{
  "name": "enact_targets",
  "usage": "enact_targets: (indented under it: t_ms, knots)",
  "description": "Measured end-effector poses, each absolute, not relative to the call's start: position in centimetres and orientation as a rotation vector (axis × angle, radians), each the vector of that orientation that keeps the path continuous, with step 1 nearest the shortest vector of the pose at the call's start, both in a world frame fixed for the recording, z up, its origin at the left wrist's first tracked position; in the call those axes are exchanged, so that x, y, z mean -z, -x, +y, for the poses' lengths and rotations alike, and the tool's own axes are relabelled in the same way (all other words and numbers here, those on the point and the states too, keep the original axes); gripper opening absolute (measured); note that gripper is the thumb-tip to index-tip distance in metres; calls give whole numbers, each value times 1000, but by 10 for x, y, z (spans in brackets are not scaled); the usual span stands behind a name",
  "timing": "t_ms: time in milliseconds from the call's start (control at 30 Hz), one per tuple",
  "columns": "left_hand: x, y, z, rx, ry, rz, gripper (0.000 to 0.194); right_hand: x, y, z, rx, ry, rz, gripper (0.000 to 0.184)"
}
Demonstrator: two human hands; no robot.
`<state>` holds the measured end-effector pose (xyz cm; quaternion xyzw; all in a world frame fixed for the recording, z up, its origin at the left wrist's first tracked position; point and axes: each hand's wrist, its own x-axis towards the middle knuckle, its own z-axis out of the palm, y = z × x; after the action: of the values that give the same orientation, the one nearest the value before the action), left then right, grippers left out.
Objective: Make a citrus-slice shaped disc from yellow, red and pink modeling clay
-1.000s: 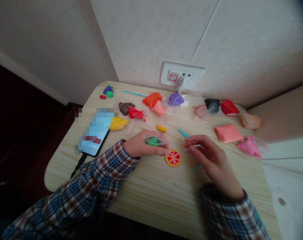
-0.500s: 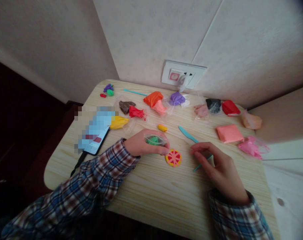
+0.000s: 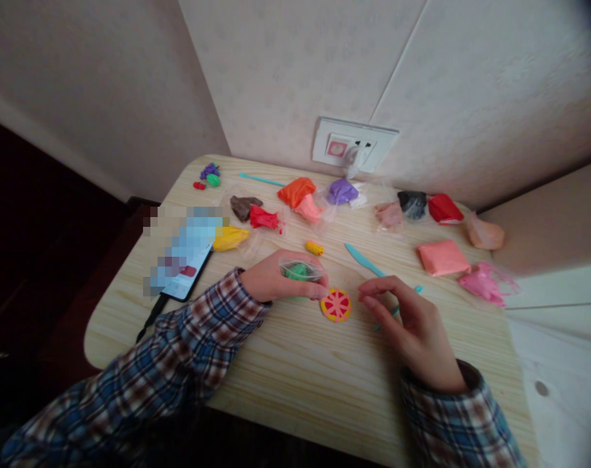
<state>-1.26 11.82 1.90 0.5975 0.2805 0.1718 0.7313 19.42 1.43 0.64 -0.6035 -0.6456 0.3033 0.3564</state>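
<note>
My left hand is closed around a clear plastic bag of green clay, its opening facing up. Beside those fingertips a round clay disc lies flat, yellow-rimmed with red wedges and pink strips. My right hand hovers to the right of the disc, thumb and index finger bent together in a pinch; anything between the tips is too small to make out. Under and behind it lie a turquoise plastic knife and a thin turquoise modelling tool, the latter partly hidden by the fingers.
A small yellow clay roll lies mid-table. Bagged clay, including orange, purple and coral, lines the back and right. A phone lies left, near small clay fruits. A plugged wall socket is behind.
My right hand has moved slightly left, closer to the disc, uncovering more of the thin tool. My left hand keeps hold of the green clay bag. The view has shifted a little.
</note>
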Motion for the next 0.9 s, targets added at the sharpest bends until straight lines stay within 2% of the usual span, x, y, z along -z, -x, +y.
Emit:
enact_targets:
  t_ms: [467, 900]
  knots:
    - [-18, 13, 118, -374, -1343, 604, 12, 1, -188, 13, -673, 1504, -1685, 10]
    - [-16, 14, 119, -378, -1355, 587, 11, 0, -184, 14, -715, 1479, -1793, 17]
